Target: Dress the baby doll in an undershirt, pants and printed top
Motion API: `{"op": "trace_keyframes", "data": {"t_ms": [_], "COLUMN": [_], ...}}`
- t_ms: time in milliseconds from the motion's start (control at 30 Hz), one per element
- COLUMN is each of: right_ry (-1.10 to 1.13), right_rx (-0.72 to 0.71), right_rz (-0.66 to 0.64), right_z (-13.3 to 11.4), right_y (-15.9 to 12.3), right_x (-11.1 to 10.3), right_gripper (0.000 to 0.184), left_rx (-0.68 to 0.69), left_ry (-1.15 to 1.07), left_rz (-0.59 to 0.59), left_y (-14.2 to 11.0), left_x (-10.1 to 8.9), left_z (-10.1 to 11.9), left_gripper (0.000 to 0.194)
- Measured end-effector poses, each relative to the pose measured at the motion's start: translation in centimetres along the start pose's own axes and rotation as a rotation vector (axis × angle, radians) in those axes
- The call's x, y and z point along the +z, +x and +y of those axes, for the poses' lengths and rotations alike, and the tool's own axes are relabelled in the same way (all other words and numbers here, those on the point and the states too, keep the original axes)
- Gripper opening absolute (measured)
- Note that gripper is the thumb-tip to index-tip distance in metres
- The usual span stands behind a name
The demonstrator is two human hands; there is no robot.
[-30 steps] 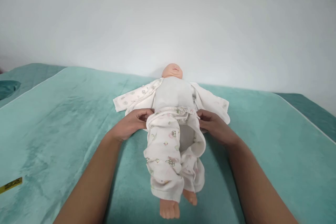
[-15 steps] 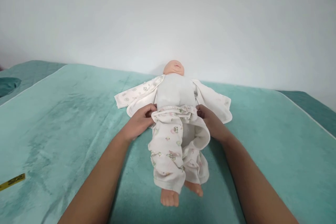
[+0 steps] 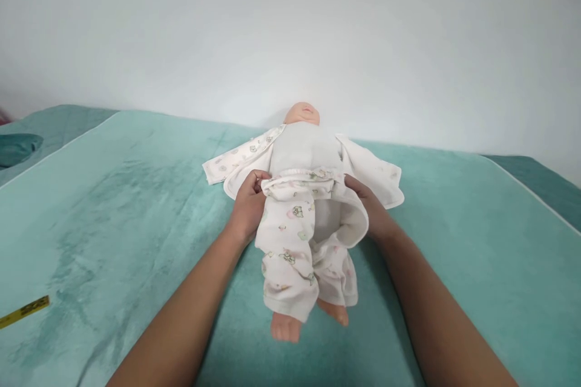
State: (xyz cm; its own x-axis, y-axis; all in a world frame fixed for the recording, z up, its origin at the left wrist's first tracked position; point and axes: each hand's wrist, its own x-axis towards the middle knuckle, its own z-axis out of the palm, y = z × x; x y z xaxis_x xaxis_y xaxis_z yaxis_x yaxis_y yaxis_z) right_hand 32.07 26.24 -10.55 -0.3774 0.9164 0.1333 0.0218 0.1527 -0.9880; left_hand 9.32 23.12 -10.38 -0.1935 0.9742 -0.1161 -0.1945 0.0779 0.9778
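Note:
A baby doll [image 3: 305, 148] lies on its back, head away from me and feet toward me. White printed baby pants [image 3: 284, 224] cover its legs, with the waistband at the lower belly. On the right side the pants gape, showing the grey body beneath. My left hand [image 3: 251, 202] is closed at the left end of the waistband, fingertips partly hidden by cloth. At the other end, my right hand [image 3: 368, 202] is curled at the waistband, most of its fingers behind the fabric. An open white baby shirt [image 3: 376, 175] spreads out on both sides of the torso.
The doll lies on a green plush cover [image 3: 136, 224] with pale seams. Behind its head rises a white wall [image 3: 290, 36]. At the lower left lies a yellow strip with black markings [image 3: 25, 312]. A darker green bundle [image 3: 19, 148] sits at the left edge.
The waistband has moved slightly up the doll's belly, with both hands at its sides. The doll's legs and feet have shifted a little away from me.

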Motion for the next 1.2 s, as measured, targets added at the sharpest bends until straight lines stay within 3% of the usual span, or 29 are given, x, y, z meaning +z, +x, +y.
{"op": "trace_keyframes", "data": {"t_ms": [133, 233, 433, 633, 733, 933, 1033, 1200], "right_ry": [-0.075, -0.141, -0.155, -0.174, -0.166, -0.314, -0.393, -0.392], "right_rx": [-0.001, -0.035, -0.028, 0.018, 0.064, 0.172, 0.109, -0.026], "right_rz": [-0.161, -0.188, -0.112, -0.102, -0.068, 0.251, 0.317, 0.236], "right_z": [-0.5, -1.0, -0.3, 0.2, 0.3, 1.6, 1.8, 1.4], "right_y": [0.0, -0.1, 0.1, 0.3, 0.4, 1.3, 1.7, 1.9], "right_x": [-0.4, -0.4, -0.2, -0.2, -0.2, -0.2, 0.2, 0.2], "right_gripper": [0.048, 0.043, 0.036, 0.029, 0.028, 0.039, 0.045, 0.036], "left_rx": [0.021, 0.053, 0.036, 0.174, 0.175, 0.141, 0.12, 0.125], "left_ry": [-0.039, 0.021, 0.06, 0.079, 0.032, 0.028, 0.027, -0.016], "left_rz": [-0.041, -0.038, -0.036, -0.03, -0.048, 0.03, 0.045, 0.033], "left_y": [0.0, -0.1, 0.2, 0.8, 0.9, 1.3, 1.5, 1.8], "left_x": [-0.2, -0.2, -0.1, -0.5, -0.4, 0.8, 1.2, 1.1], "left_z": [0.2, 0.1, -0.4, -1.3, -1.5, -1.4, -1.3, -1.3], "left_gripper": [0.043, 0.046, 0.049, 0.032, 0.033, 0.023, 0.023, 0.025]}}
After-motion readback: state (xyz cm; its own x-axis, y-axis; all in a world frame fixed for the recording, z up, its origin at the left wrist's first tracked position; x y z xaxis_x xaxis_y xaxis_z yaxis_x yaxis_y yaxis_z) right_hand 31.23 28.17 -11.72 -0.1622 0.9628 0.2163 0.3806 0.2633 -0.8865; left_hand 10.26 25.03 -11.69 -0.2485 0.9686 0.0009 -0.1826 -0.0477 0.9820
